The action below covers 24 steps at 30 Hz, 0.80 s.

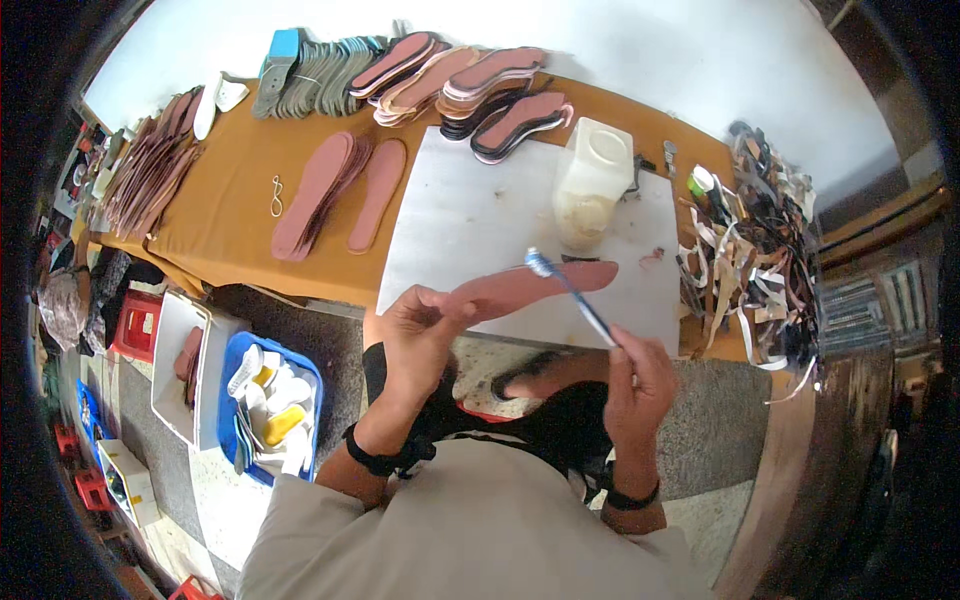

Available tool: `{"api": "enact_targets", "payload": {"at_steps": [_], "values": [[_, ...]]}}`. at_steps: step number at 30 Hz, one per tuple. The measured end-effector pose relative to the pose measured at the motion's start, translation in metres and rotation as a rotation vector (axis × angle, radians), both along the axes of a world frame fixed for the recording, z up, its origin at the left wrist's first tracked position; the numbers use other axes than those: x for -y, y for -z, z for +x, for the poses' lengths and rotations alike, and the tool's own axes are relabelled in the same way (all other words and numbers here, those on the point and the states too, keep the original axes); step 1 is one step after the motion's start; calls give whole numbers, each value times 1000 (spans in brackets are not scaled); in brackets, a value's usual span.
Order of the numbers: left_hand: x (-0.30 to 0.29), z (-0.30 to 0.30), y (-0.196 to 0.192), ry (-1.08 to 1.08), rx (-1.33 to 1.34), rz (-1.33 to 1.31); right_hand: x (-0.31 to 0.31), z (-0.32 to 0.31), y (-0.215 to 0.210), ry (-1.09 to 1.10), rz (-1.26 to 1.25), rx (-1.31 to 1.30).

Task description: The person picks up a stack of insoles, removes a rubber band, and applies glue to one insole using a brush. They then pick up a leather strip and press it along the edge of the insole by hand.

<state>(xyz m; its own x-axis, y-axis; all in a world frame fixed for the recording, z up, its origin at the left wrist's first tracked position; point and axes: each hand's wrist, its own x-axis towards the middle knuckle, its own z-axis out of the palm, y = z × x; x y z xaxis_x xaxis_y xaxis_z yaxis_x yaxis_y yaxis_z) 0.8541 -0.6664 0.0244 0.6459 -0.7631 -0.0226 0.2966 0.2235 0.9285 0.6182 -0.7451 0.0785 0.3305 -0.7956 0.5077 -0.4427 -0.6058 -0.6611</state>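
My left hand is closed on one end of a reddish-pink shoe insole, which it holds above the near part of a white board. In my right hand is a blue and white toothbrush, gripped by its handle. Its bristle head lies over the insole's upper edge in this view; I cannot tell whether they touch. Beyond the insole, a cut-open translucent plastic jug with a yellowish lower part rests on the board.
Insole stacks and a single insole lie left of the board. Piles of insoles and grey soles line the back. Tangled strips cover the right end. A blue bin of white pieces stands on the floor.
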Motion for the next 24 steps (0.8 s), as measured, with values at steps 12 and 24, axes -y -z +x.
{"api": "enact_targets", "payload": {"at_steps": [12,24], "values": [[-14,11,-6,35,-103,11,10,-18,7,78,-26,-52],[-11,27,-5,11,-302,-58,24,-38,14,172,-104,-36]]}}
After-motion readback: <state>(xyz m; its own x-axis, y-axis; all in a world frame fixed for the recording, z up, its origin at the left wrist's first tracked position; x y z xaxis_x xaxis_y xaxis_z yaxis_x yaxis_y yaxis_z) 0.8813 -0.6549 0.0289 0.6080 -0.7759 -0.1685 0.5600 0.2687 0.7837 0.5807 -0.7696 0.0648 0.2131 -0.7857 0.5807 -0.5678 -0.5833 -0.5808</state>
